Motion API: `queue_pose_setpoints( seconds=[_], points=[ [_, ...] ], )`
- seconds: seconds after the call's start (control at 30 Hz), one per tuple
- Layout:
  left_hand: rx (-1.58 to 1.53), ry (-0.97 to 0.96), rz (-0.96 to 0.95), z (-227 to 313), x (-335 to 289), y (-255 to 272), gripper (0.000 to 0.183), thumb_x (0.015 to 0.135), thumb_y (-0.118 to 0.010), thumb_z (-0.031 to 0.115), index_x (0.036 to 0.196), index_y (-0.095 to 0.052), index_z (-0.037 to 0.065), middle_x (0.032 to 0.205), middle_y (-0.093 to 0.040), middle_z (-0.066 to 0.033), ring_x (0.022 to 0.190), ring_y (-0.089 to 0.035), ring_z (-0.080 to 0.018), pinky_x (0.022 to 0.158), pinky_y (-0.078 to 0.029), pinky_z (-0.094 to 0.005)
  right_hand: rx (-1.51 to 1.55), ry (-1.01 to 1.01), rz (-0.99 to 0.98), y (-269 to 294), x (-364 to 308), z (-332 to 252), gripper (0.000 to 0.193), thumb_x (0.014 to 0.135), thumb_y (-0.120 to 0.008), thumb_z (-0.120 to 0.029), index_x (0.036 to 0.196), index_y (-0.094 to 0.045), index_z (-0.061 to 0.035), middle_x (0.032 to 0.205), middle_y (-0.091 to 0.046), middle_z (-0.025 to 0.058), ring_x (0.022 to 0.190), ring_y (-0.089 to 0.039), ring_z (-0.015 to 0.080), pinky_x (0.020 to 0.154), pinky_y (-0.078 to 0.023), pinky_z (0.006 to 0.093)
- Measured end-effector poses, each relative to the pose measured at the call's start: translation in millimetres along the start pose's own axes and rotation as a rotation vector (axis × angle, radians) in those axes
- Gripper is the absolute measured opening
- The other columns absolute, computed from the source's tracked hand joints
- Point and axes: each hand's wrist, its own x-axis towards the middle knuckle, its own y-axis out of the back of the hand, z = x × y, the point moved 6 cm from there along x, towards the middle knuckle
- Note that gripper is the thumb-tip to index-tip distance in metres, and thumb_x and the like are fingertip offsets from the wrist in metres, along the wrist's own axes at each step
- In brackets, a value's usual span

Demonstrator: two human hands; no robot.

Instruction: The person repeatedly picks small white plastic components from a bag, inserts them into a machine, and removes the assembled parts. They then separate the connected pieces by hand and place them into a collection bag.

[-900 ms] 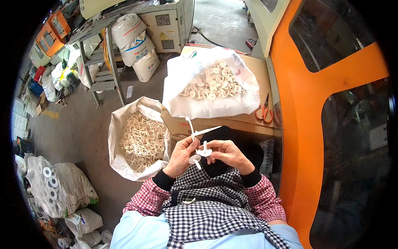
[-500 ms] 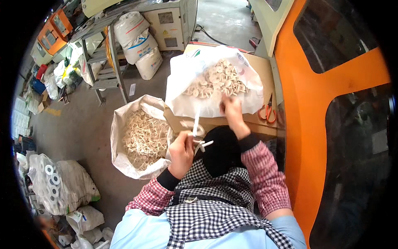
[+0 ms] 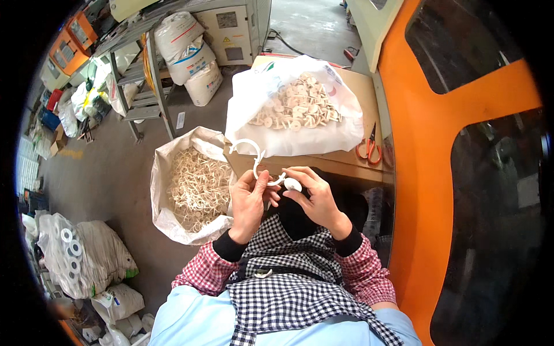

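- Farthest left, a clear bag of white rings (image 3: 69, 254) lies on the floor (image 3: 144, 190).
- Next comes an open sack (image 3: 179, 226), filled with thin curved parts (image 3: 199, 190).
- Just right of it, the left hand (image 3: 248, 202) has thumb and fingers pinched on a curved white piece (image 3: 249, 143), which arcs up in front of the worktop.
- A white disc part (image 3: 293, 184) sits above the lap, beside the lower end of that piece; whether the two are joined, I cannot tell.
- The right hand (image 3: 319, 199) grips the disc part between thumb and fingers. Half a second ago it was over the bag; now it is back beside the left, which suggests both hands are working at one spot.
- Beyond them, a white bag (image 3: 288, 145) of disc parts (image 3: 303, 104) rests on the worktop (image 3: 366, 86).
- Farther right, orange-handled scissors (image 3: 371, 140) lie near the bag.
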Motion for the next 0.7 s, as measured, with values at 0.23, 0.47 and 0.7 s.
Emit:
queue_pose_setpoints(
  seconds=[0.23,0.47,0.7],
  points=[
    [-0.183,0.199,-0.208,-6,-14,-10,0.016,0.089,-0.056,0.013,0.098,-0.051,0.002,0.086,-0.062,-0.0092,0.069,-0.059,-0.0111,0.055,-0.048,-0.0210,-0.281,0.192,0.058,8,-9,-41,0.050,0.079,-0.062,-0.004,0.125,-0.043,0.0014,0.108,-0.056,0.0171,0.092,-0.060,0.0277,0.079,-0.050,0.0350],
    [-0.169,0.228,-0.255,1,-19,-17,0.017,0.084,-0.059,0.003,0.097,-0.048,0.004,0.084,-0.060,-0.0059,0.071,-0.060,-0.0120,0.062,-0.049,-0.0217,-0.255,0.230,0.057,4,-19,-48,0.043,0.075,-0.067,-0.007,0.113,-0.051,0.0036,0.104,-0.059,0.0169,0.093,-0.060,0.0288,0.080,-0.051,0.0347],
    [-0.112,0.126,-0.256,2,-21,-15,0.022,0.082,-0.062,0.000,0.097,-0.047,0.004,0.086,-0.063,-0.0092,0.075,-0.062,-0.0141,0.066,-0.052,-0.0239,-0.241,0.250,0.108,6,-22,-49,0.038,0.075,-0.068,-0.006,0.108,-0.054,0.0031,0.100,-0.060,0.0171,0.090,-0.062,0.0292,0.077,-0.053,0.0338]
  ],
)
